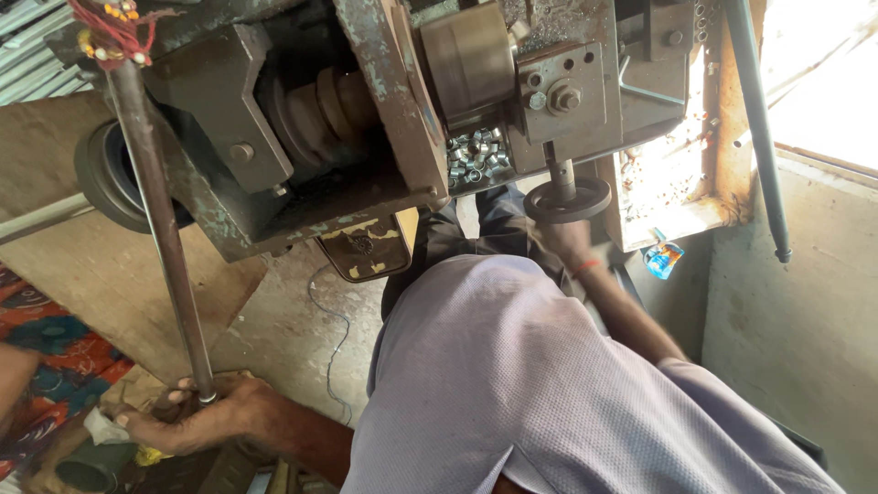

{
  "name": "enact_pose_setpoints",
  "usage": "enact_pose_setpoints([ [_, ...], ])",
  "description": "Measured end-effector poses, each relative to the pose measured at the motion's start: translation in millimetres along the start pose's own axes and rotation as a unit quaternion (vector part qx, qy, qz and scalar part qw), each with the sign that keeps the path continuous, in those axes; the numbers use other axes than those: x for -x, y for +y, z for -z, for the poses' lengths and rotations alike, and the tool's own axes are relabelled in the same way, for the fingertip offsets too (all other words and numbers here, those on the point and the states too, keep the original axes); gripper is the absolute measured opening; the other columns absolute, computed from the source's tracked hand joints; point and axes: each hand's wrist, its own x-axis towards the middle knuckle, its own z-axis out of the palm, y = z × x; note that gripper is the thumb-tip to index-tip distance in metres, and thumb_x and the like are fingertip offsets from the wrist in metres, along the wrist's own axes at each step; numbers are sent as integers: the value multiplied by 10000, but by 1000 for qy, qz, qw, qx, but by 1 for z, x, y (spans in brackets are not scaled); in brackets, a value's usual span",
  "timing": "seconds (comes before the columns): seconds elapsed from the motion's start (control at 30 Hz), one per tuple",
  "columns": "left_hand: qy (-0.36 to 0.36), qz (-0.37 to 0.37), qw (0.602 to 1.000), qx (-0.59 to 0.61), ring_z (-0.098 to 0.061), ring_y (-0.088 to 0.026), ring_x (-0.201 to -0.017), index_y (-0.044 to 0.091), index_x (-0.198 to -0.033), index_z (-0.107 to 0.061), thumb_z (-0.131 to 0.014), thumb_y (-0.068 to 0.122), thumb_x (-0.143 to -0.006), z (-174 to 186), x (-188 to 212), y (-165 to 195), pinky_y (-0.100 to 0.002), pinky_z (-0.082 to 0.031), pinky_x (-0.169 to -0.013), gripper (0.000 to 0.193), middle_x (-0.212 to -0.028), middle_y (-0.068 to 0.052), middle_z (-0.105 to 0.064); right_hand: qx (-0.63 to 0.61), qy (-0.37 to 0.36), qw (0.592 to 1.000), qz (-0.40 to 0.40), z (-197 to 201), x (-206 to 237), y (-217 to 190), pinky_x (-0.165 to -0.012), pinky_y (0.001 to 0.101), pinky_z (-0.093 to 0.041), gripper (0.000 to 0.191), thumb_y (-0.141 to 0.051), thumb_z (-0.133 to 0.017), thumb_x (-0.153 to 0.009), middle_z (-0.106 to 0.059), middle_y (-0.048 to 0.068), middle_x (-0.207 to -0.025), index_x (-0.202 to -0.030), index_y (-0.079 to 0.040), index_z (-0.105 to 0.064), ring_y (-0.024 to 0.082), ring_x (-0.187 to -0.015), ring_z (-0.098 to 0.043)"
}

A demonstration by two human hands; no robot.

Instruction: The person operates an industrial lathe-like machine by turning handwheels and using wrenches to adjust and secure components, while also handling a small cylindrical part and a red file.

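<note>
Handwheel (567,198) right of rod (163,229), below machine (384,110).

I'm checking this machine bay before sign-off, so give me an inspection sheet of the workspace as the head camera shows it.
Surface: bare concrete floor, with a flat brown board lying on it.
Job's things: long steel bar runs into the worn lathe-type machine; black handwheel on its front.
Clutter: small metal rings heaped in the machine's tray; blue wrapper by the wall; dark cylinder and white rag near the left hand.
Grips: left hand closed around the bar's lower end; right hand at the handwheel, fingers blurred.
Cables: thin wire trailing across the floor.
Surroundings: bright window, plaster wall, patterned cloth.
</note>
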Motion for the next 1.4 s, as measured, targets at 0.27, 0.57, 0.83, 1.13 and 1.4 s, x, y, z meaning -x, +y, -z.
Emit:
enact_pose_setpoints([
  [0.27,3,2,1000,13,-461,-48,-708,58,-1374,-697,-674,452,-943,1,-2,-3,-230,-380,-627,585,-790,63,-420,-267,-100,958,22,47,34,29,-929,379,-539,280,-276,-560,-1030,-726,116,-1050,-1169,-64,-679,227,-1019,-709],
  [0.57,-178,-186,965,-52,-530,-77,-672,143,-1395,-576,-483,589,-1074,46,6,-36,-199,-370,-554,557,-854,5,-512,-94,-41,994,26,42,-26,55,-802,395,-550,398,-334,-666,-960,-719,148,-1139,-1259,-71,-650,262,-978,-703],
  [0.83,17,-10,1000,21,-478,-71,-720,62,-1342,-707,-591,472,-993,14,-15,-23,-240,-372,-597,551,-794,56,-474,-335,-83,939,2,16,18,28,-886,424,-511,325,-235,-695,-968,-732,197,-1066,-1125,50,-698,283,-1011,-675],
  [1.13,-94,-344,913,-199,-515,-70,-738,2,-1350,-539,-465,448,-1109,21,-16,-23,-194,-399,-559,513,-913,-31,-509,-361,22,932,-30,16,3,25,-772,335,-532,289,-231,-634,-973,-702,108,-1016,-1132,9,-660,169,-927,-647],
  [1.4,-25,-2,999,22,-480,-72,-684,45,-1218,-636,-550,442,-1049,17,-13,-18,-220,-401,-567,441,-799,41,-451,-560,160,792,-183,36,53,-9,-558,288,-385,663,-530,-509,-1117,-608,96,-701,-806,51,-578,131,-595,-462],
])
